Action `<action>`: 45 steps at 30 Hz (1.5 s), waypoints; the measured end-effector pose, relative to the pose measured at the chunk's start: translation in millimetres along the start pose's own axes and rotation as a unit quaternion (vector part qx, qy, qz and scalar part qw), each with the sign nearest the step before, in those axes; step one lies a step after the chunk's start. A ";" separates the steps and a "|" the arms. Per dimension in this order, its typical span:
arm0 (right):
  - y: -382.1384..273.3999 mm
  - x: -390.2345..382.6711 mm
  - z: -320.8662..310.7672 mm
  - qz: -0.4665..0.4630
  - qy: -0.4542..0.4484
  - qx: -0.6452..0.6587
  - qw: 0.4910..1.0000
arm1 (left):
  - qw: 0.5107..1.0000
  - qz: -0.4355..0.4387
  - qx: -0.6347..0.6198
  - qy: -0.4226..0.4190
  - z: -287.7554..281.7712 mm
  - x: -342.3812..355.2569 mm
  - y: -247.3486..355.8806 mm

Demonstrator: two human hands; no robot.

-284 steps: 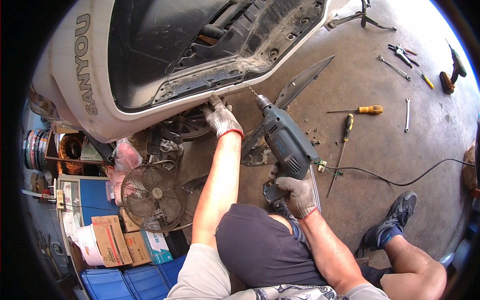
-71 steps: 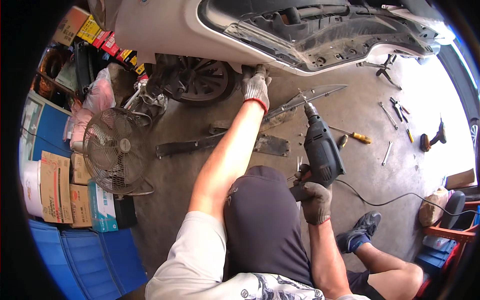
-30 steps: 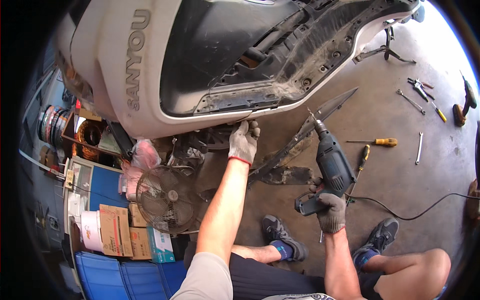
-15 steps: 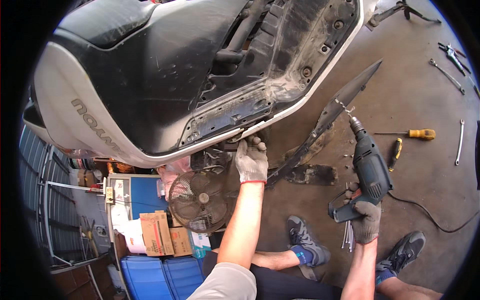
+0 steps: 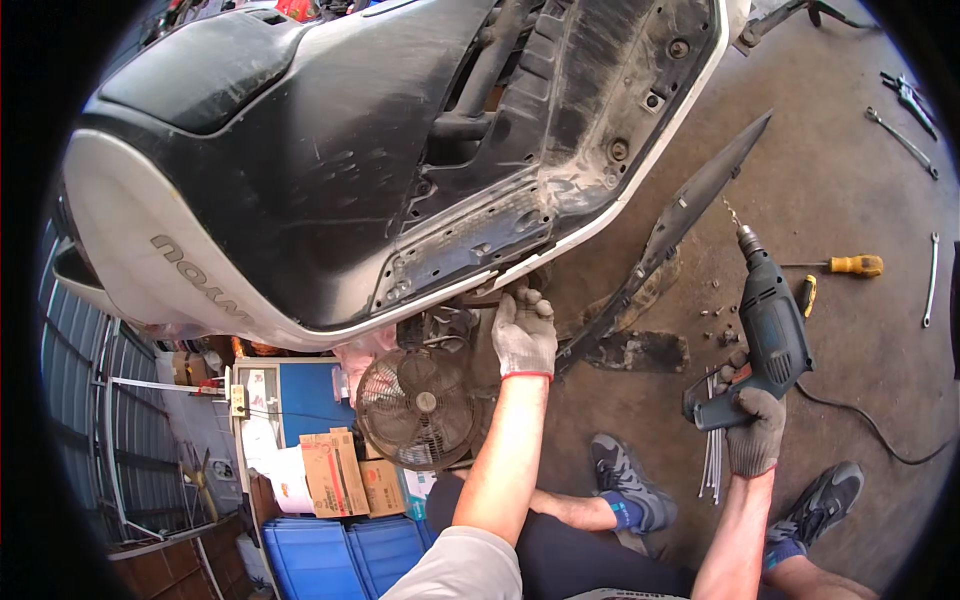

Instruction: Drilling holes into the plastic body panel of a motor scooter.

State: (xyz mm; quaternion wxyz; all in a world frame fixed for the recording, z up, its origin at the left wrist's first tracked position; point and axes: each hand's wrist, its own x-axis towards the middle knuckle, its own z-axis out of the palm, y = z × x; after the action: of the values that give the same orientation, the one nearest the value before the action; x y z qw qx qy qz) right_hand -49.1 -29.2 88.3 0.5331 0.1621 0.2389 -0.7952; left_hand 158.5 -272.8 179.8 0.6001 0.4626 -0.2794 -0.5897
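My left hand (image 5: 525,335), in a pale knit glove, has curled fingers at the lower white edge (image 5: 590,225) of the scooter body (image 5: 300,170), where a piece of the edge looks split; its fingertips are partly hidden. My gloved right hand (image 5: 755,435) grips the handle of a dark corded drill (image 5: 770,320). The drill bit (image 5: 732,214) points up, away from the body, right of a long black trim strip (image 5: 700,185) lying on the floor.
Right on the floor lie screwdrivers (image 5: 852,265), wrenches (image 5: 932,280), pliers (image 5: 907,98) and small fasteners. A wire-guarded fan (image 5: 415,410), cardboard boxes (image 5: 330,470) and blue bins (image 5: 300,555) stand at lower left. My feet are below the drill.
The drill has moved right, away from the panel edge it was near 9.5 seconds ago. My left hand stays at the lower edge. My view has shifted repeatedly, now showing more of the body's top.
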 end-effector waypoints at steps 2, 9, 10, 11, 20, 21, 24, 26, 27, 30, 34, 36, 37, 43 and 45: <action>-0.5 -7.5 5.8 -0.015 0.017 0.006 1.000 | 0.999 -0.032 -0.016 0.003 0.3 -5.9 -2.2; 6.7 -34.5 0.8 -0.064 0.010 -0.007 0.998 | 0.995 -0.051 -0.067 -0.049 -14.0 0.0 4.6; 11.7 -44.7 9.7 -0.051 0.004 -0.018 0.999 | 0.996 -0.036 -0.064 -0.055 -19.5 2.2 11.3; 12.6 -52.4 13.5 -0.053 0.002 -0.036 0.998 | 0.996 -0.038 -0.062 -0.043 -19.7 1.8 6.7; 30.5 -106.0 25.4 -0.058 -0.108 -0.093 0.988 | 0.994 -0.070 -0.081 -0.029 -2.3 -27.1 0.8; 30.8 -109.4 24.9 -0.056 -0.128 -0.094 0.986 | 0.994 -0.077 -0.080 -0.025 -0.2 -30.0 -5.4; 38.3 -124.3 27.3 -0.060 -0.121 -0.130 0.982 | 0.991 -0.081 -0.107 -0.013 -8.5 -25.3 -13.6; 44.6 -133.6 29.3 -0.062 -0.125 -0.147 0.979 | 0.988 -0.072 -0.131 0.025 -11.0 -18.5 -16.8; 45.6 -140.1 33.2 -0.060 -0.130 -0.159 0.977 | 0.987 -0.071 -0.135 0.039 -11.2 -15.2 -17.7; 51.8 -145.6 31.8 -0.054 -0.132 -0.184 0.972 | 0.985 -0.071 -0.153 0.045 -14.3 -4.7 -19.1; 55.9 -147.6 29.2 -0.063 -0.127 -0.208 0.968 | 0.980 -0.086 -0.178 0.026 -6.6 0.1 -22.2; 59.0 -146.4 28.0 -0.060 -0.127 -0.222 0.965 | 0.978 -0.083 -0.191 0.015 -5.2 3.3 -20.5; 60.6 -145.9 26.7 -0.060 -0.128 -0.228 0.963 | 0.978 -0.061 -0.196 0.035 -2.6 1.9 -21.9; 65.4 -144.6 23.2 -0.046 -0.104 -0.253 0.961 | 0.950 -0.106 -0.293 0.025 -1.9 16.4 -17.8; 67.1 -144.0 27.2 -0.050 -0.100 -0.262 0.959 | 0.915 -0.149 -0.366 -0.075 0.0 26.8 -19.3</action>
State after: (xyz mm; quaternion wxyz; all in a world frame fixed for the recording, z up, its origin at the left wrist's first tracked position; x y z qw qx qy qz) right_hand 67.5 45.4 170.8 0.5374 -0.0760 0.3921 -0.7427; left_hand 153.8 -296.3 157.1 0.6101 0.2011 -0.0156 -0.7662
